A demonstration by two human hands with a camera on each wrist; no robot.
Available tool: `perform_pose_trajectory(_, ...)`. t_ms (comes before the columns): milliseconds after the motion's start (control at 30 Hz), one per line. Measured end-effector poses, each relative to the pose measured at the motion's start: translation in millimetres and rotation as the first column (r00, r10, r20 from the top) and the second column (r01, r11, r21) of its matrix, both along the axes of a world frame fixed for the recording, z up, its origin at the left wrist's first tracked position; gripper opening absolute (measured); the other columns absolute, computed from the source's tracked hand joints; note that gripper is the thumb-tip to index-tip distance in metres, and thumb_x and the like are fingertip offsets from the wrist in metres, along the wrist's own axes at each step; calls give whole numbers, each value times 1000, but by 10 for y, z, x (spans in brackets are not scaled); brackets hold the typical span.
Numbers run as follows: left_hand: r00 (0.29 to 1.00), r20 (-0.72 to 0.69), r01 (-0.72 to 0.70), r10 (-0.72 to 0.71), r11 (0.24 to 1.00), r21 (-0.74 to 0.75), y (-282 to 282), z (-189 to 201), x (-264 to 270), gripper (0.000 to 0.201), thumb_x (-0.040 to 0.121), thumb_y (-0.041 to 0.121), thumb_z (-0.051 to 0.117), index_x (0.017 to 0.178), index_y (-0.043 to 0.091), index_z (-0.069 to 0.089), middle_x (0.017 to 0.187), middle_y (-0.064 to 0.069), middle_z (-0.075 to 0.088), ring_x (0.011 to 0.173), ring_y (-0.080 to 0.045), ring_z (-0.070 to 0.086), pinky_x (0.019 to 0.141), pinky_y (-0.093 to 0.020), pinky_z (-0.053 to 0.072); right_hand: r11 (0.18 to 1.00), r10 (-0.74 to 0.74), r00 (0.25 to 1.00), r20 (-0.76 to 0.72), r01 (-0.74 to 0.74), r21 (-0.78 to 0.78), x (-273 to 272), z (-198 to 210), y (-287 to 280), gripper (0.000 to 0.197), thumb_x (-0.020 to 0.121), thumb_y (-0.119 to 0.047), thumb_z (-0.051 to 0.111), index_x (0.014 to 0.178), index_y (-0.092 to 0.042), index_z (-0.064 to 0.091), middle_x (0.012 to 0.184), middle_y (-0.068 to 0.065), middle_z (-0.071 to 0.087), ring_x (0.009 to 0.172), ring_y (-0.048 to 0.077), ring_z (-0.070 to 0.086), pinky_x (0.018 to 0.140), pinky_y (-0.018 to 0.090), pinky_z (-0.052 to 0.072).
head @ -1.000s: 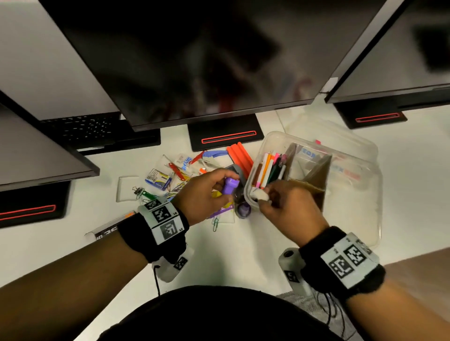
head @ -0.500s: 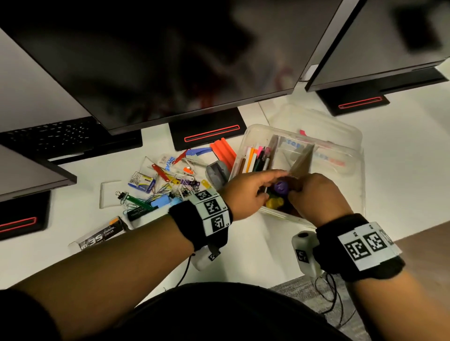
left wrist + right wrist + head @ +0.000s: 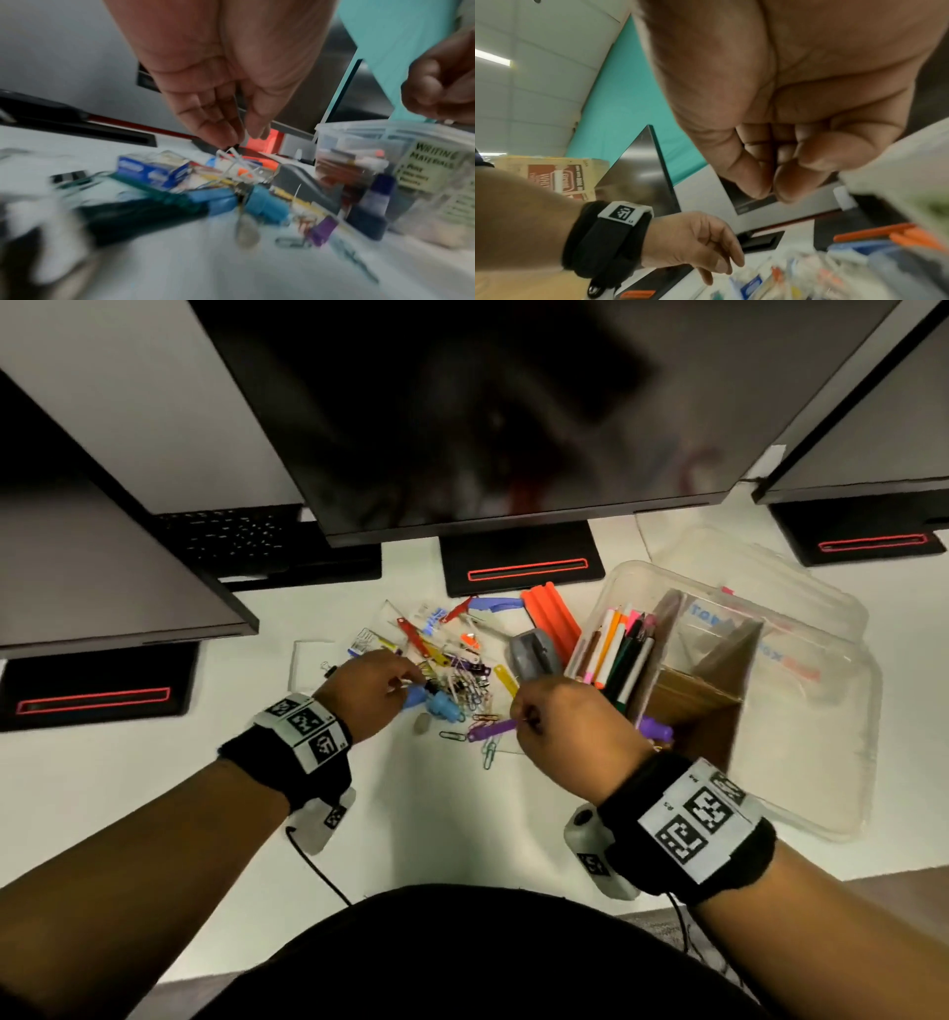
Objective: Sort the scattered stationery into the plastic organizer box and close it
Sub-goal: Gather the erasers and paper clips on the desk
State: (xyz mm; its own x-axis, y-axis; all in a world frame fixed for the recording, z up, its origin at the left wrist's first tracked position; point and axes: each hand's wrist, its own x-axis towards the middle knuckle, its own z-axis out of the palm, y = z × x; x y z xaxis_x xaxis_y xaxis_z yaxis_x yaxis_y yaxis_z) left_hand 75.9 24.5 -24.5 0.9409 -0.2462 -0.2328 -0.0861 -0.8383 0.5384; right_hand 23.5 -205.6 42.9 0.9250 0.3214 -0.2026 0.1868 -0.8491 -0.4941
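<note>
Left hand (image 3: 371,691) reaches down into the clutter, fingers loosely extended over the paper clips (image 3: 464,693), nothing gripped. Right hand (image 3: 562,721) is curled, fingertips pinched near a purple tag (image 3: 490,730); whether it holds it, I cannot tell. The organizer box (image 3: 801,793) sits open on the bench (image 3: 436,814), pens (image 3: 619,654) already filed, lid (image 3: 760,567) behind it. Plenty left to sort.
</note>
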Motion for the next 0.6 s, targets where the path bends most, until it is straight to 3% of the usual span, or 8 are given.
perform_pose_trajectory(133, 994, -93, 70, -61, 993, 99, 147, -164, -172, 32, 86, 5, 54, 115, 13, 65, 119, -14, 61, 114, -30, 55, 97, -26, 37, 991, 75, 982, -171, -93, -101, 66, -415, 288, 28, 86, -13, 49, 110, -15, 63, 112, 9, 60, 104, 27, 59, 88, 34, 48)
perform_pose_trajectory(200, 986, -135, 116, -103, 989, 92, 113, -199, -226, 37, 87, 5, 53, 120, 17, 62, 123, -12, 58, 117, -28, 52, 100, -26, 36, 987, 78, 973, -217, -106, -122, 109, -603, 390, 43, 86, -10, 48, 127, -21, 54, 122, 8, 53, 114, 28, 55, 97, 39, 46)
perform_pose_trajectory(267, 967, -184, 201, -177, 972, 119, 48, -262, -244, 42, 87, 7, 51, 126, 21, 57, 127, -12, 55, 120, -28, 51, 104, -29, 37, 985, 109, 968, -226, -137, -108, 170, -724, 480, 52, 87, -7, 45, 136, -25, 45, 127, 8, 47, 118, 29, 51, 101, 37, 44)
perform_pose_trajectory(367, 925, -250, 344, -285, 908, 240, -23, -359, -265, 50, 90, 15, 48, 138, 25, 42, 132, -13, 48, 125, -30, 46, 107, -35, 37, 962, 184, 957, -225, -223, -159, 264, -802, 605, 55, 92, -9, 40, 144, -26, 32, 135, 11, 38, 123, 34, 43, 102, 37, 41)
perform_pose_trajectory(467, 930, -213, 357, -301, 879, 316, -27, -412, -337, 47, 92, 16, 48, 138, 21, 41, 134, -11, 45, 125, -28, 45, 108, -34, 36, 926, 210, 945, -249, -274, -259, 304, -808, 689, 58, 95, -12, 36, 149, -25, 19, 145, 13, 25, 129, 37, 35, 105, 41, 39)
perform_pose_trajectory(533, 934, -198, 347, -299, 890, 295, 18, -422, -398, 44, 91, 15, 48, 135, 19, 46, 133, -11, 46, 123, -28, 47, 106, -35, 38, 912, 201, 945, -257, -276, -303, 279, -813, 693, 58, 94, -7, 36, 148, -22, 20, 146, 13, 23, 130, 37, 34, 103, 43, 41)
perform_pose_trajectory(600, 937, -185, 338, -297, 905, 258, 100, -449, -434, 38, 90, 14, 49, 129, 17, 53, 128, -12, 50, 118, -31, 51, 102, -38, 42, 910, 199, 953, -228, -266, -318, 245, -855, 656, 52, 91, -3, 37, 142, -14, 32, 141, 14, 28, 126, 35, 38, 99, 43, 44)
